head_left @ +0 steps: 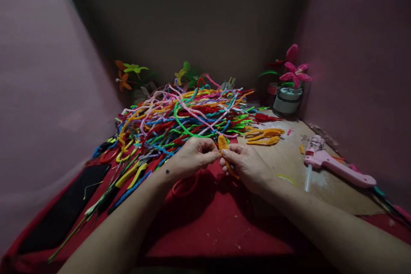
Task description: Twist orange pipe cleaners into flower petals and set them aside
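Over the red cloth, both my hands meet at an orange pipe-cleaner petal (222, 142). My right hand (244, 163) pinches it between thumb and fingers, its orange tail hanging below them. From the other side, the closed fingertips of my left hand (199, 153) grip the petal's edge; the exact pinch point is partly hidden. Similar orange petals (268, 136) with long tails lie on the brown board to the right. Just beyond my hands rises a tangled heap of multicoloured pipe cleaners (192, 113).
A pink glue gun (340, 169) rests on the board (285, 162). At left are yellow-handled pliers (127, 175) and a flat black object (64, 209). A red loop (187, 188) lies below my left wrist. Pipe-cleaner flowers, one pink (295, 73) in a pot (287, 100), stand behind.
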Demonstrator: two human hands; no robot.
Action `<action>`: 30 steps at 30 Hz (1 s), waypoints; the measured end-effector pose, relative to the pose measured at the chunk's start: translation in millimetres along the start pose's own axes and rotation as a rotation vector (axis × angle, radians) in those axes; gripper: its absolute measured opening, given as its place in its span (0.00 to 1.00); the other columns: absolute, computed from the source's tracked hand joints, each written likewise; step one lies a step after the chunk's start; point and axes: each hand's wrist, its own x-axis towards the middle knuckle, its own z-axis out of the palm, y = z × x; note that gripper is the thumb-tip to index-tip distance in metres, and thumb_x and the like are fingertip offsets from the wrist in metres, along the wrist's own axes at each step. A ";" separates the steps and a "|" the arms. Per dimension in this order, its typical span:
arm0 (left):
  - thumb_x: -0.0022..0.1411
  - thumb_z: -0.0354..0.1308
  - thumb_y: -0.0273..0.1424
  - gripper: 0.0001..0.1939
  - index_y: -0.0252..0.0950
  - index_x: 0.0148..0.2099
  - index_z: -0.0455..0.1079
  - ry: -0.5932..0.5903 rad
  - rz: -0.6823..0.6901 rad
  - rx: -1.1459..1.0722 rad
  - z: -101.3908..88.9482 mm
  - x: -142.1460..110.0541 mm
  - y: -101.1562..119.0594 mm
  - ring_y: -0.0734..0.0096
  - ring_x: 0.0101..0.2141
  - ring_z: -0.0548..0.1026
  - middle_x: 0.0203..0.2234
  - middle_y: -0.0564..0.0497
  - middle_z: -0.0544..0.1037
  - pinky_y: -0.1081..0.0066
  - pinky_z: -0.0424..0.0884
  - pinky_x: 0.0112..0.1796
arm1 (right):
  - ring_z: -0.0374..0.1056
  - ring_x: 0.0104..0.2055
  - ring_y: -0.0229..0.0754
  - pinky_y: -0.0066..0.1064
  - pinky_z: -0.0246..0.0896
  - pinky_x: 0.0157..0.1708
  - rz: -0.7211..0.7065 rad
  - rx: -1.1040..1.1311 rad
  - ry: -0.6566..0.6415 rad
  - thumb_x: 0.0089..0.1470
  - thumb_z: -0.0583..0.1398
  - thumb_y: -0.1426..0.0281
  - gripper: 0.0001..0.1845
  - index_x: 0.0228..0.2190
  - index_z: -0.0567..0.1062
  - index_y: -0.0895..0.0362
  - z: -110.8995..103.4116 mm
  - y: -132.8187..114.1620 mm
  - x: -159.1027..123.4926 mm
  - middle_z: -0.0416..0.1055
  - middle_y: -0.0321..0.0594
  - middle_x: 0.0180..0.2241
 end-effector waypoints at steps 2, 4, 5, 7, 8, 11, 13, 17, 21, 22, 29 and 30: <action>0.53 0.54 0.33 0.10 0.32 0.24 0.64 -0.027 -0.011 -0.016 -1.3 0.3 -0.3 0.81 0.19 0.58 0.18 0.57 0.63 0.77 0.55 0.22 | 0.60 0.17 0.30 0.22 0.54 0.18 0.013 0.030 -0.029 0.42 0.60 0.67 0.08 0.24 0.68 0.59 -2.3 0.7 0.2 0.69 0.34 0.19; 0.52 0.54 0.32 0.09 0.32 0.25 0.65 -0.042 -0.012 -0.023 -2.5 0.2 -0.4 0.81 0.20 0.58 0.18 0.57 0.63 0.78 0.55 0.22 | 0.62 0.18 0.32 0.24 0.57 0.20 0.006 0.051 -0.051 0.41 0.59 0.71 0.05 0.23 0.69 0.60 -3.8 1.1 -0.3 0.70 0.36 0.20; 0.52 0.54 0.32 0.09 0.32 0.25 0.65 -0.044 -0.012 -0.024 -2.9 0.1 -0.2 0.81 0.20 0.59 0.18 0.57 0.64 0.77 0.55 0.22 | 0.63 0.19 0.32 0.25 0.57 0.21 -0.008 0.053 -0.063 0.40 0.59 0.73 0.03 0.23 0.70 0.60 -4.2 1.0 -0.8 0.70 0.36 0.20; 0.51 0.54 0.32 0.08 0.32 0.24 0.65 -0.049 -0.011 -0.025 -3.6 0.0 0.6 0.80 0.21 0.61 0.19 0.56 0.65 0.77 0.57 0.23 | 0.63 0.20 0.33 0.25 0.57 0.22 -0.046 0.021 -0.083 0.40 0.57 0.75 0.01 0.21 0.70 0.60 -4.1 0.2 -1.9 0.69 0.36 0.19; 0.51 0.54 0.32 0.08 0.32 0.24 0.66 -0.051 -0.010 -0.025 -3.7 0.0 1.1 0.79 0.21 0.62 0.19 0.55 0.66 0.77 0.57 0.23 | 0.62 0.19 0.32 0.24 0.56 0.21 -0.066 -0.006 -0.085 0.40 0.57 0.75 0.01 0.21 0.70 0.60 -3.6 -0.5 -2.5 0.69 0.36 0.19; 0.50 0.56 0.32 0.09 0.32 0.22 0.66 -0.059 0.001 -0.029 -3.2 0.3 1.9 0.77 0.22 0.65 0.19 0.54 0.69 0.77 0.59 0.23 | 0.61 0.18 0.31 0.24 0.54 0.20 -0.084 -0.082 -0.043 0.40 0.60 0.73 0.03 0.21 0.70 0.61 -1.2 -2.4 -3.3 0.68 0.34 0.18; 0.49 0.56 0.32 0.09 0.31 0.22 0.66 -0.070 0.009 -0.032 -2.2 0.6 1.4 0.76 0.23 0.66 0.20 0.53 0.70 0.77 0.61 0.24 | 0.62 0.19 0.31 0.23 0.56 0.20 -0.076 -0.116 0.003 0.40 0.61 0.72 0.05 0.21 0.70 0.61 0.7 -2.8 -3.3 0.69 0.35 0.19; 0.50 0.56 0.32 0.09 0.30 0.26 0.69 -0.097 0.014 -0.040 -0.4 1.2 -1.2 0.75 0.24 0.68 0.21 0.52 0.71 0.76 0.63 0.26 | 0.62 0.18 0.31 0.22 0.57 0.18 -0.081 -0.177 0.056 0.42 0.60 0.70 0.06 0.22 0.69 0.61 4.0 -1.8 -4.1 0.69 0.35 0.19; 0.51 0.54 0.31 0.08 0.30 0.28 0.68 -0.116 0.012 -0.023 -0.4 2.1 -3.8 0.76 0.24 0.66 0.22 0.52 0.70 0.76 0.62 0.26 | 0.63 0.15 0.32 0.21 0.55 0.13 -0.006 -0.165 0.067 0.44 0.57 0.71 0.04 0.22 0.68 0.60 6.3 -1.4 -5.5 0.67 0.34 0.16; 0.51 0.54 0.31 0.08 0.30 0.27 0.68 -0.118 0.015 -0.017 -0.6 2.2 -4.0 0.76 0.24 0.65 0.22 0.53 0.69 0.76 0.62 0.26 | 0.63 0.15 0.32 0.21 0.56 0.13 0.011 -0.145 0.062 0.44 0.56 0.72 0.04 0.21 0.68 0.60 6.8 -1.6 -5.6 0.67 0.34 0.16; 0.51 0.53 0.30 0.07 0.32 0.24 0.63 -0.127 -0.006 -0.050 -1.4 0.5 -0.8 0.79 0.23 0.61 0.20 0.56 0.65 0.76 0.58 0.25 | 0.65 0.15 0.33 0.26 0.65 0.18 0.036 -0.030 0.022 0.44 0.55 0.76 0.03 0.21 0.67 0.61 10.6 -2.5 -4.6 0.68 0.34 0.16; 0.51 0.54 0.30 0.08 0.32 0.24 0.63 -0.130 -0.010 -0.056 -2.1 0.2 -0.5 0.79 0.22 0.61 0.20 0.56 0.64 0.76 0.58 0.25 | 0.65 0.15 0.33 0.26 0.66 0.18 0.036 -0.022 0.013 0.44 0.55 0.76 0.03 0.21 0.67 0.61 10.7 -2.2 -4.4 0.68 0.34 0.16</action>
